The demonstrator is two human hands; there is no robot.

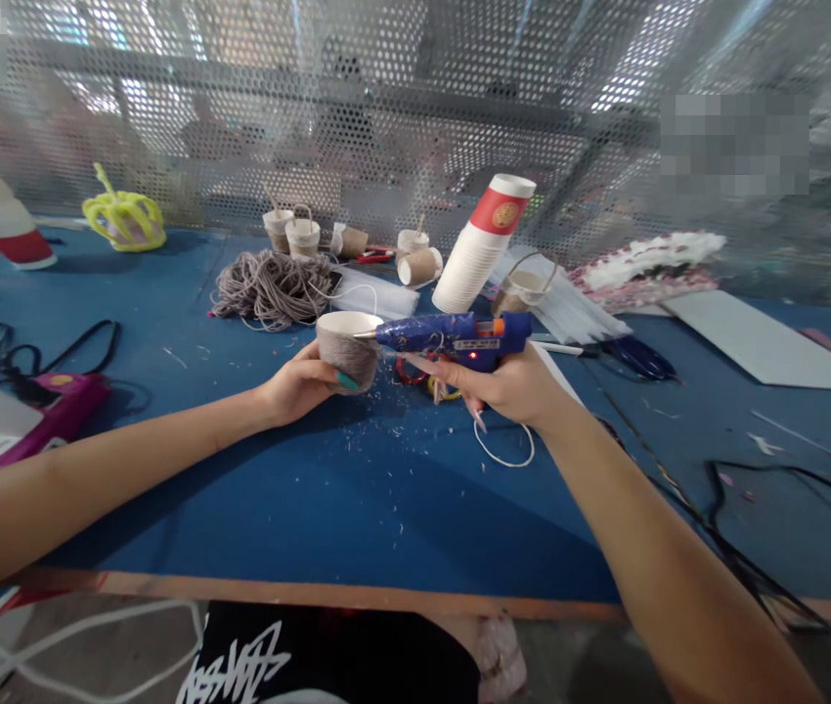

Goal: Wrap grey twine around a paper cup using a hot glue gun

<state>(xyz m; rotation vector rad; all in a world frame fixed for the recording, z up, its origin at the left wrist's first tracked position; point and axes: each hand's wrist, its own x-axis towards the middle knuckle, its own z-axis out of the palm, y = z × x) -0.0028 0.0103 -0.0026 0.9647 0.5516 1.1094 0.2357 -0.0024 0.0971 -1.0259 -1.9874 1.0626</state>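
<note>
My left hand is closed around a small paper cup wrapped in grey yarn, its white rim facing up and tilted. In my right hand is a blue hot glue gun with a lit red light. The glue gun's metal nozzle touches or nearly touches the cup near its rim; I cannot tell which. Behind the cup lies a tangled heap of grey yarn. A loop of white cord hangs or lies below my right hand. Scissors with red and yellow handles lie partly hidden behind the glue gun.
A tall leaning stack of paper cups stands behind, beside several small wrapped cups. A yellow basket-like craft and a purple power strip sit left. White board and black cables are right. Perforated metal mesh borders the back.
</note>
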